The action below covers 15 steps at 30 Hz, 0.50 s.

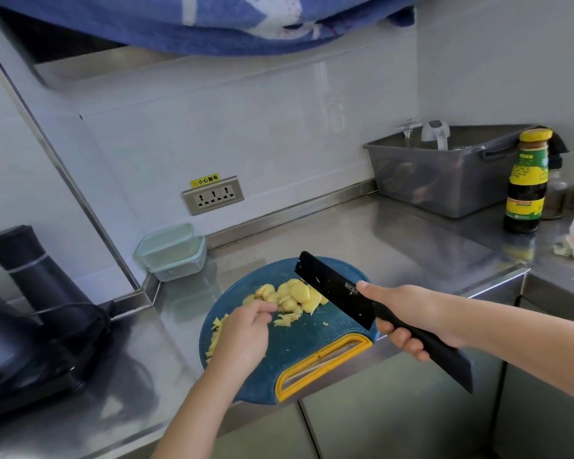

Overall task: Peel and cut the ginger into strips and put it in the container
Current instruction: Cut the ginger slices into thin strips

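- Blue round plastic cutting board [312, 346] with a yellow handle lies on the stainless steel counter [395, 240].
- Pale yellow ginger slices [295, 293] are heaped on its far side, and thin ginger strips [216, 331] lie along its left edge.
- The left hand [246, 329] curls beside the slices; I cannot tell whether it pinches any.
- The right hand [408, 313] clasps the black cleaver [332, 289], its blade raised over the slices.
- The clear, green-lidded plastic container [171, 251] sits by the wall, apart from the board.

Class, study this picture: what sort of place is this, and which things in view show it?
Most likely a kitchen, perhaps a commercial one: a stainless steel counter, a blue cutting board carrying sliced ginger, and a sauce bottle standing by the wall.
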Motion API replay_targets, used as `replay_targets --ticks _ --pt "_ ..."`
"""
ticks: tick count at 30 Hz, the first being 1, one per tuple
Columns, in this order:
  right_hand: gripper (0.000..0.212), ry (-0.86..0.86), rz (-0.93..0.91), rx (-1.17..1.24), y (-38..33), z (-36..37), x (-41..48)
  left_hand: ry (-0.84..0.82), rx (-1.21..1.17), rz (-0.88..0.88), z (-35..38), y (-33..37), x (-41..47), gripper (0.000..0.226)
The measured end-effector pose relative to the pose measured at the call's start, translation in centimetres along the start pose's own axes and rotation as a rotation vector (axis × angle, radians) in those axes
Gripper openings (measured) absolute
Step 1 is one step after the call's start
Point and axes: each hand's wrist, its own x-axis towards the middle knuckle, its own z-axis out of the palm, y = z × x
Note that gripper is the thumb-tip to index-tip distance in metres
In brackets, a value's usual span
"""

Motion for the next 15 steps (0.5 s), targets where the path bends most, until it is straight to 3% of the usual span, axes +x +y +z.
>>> replay_targets --ticks 3,7,12,15 --pt "0.062 -0.009 -0.008 -0.02 0.3 -0.2 -0.2 -0.249 -0.233 -0.043 0.4 1.1 -0.4 0.035" --pt "0.063 -0.018 -0.021 -0.068 0.8 -0.5 -0.6 -0.228 -0.448 -0.126 0.8 1.1 -0.8 0.02" --pt "0.063 -0.013 -0.03 -0.143 0.8 -0.8 -1.0 -0.106 0.052 0.078 1.2 0.3 -1.6 0.024" --pt "0.063 -0.018 -0.028 -0.2 0.8 -0.8 -1.1 -0.098 0.037 0.091 1.5 0.2 -1.7 0.018"
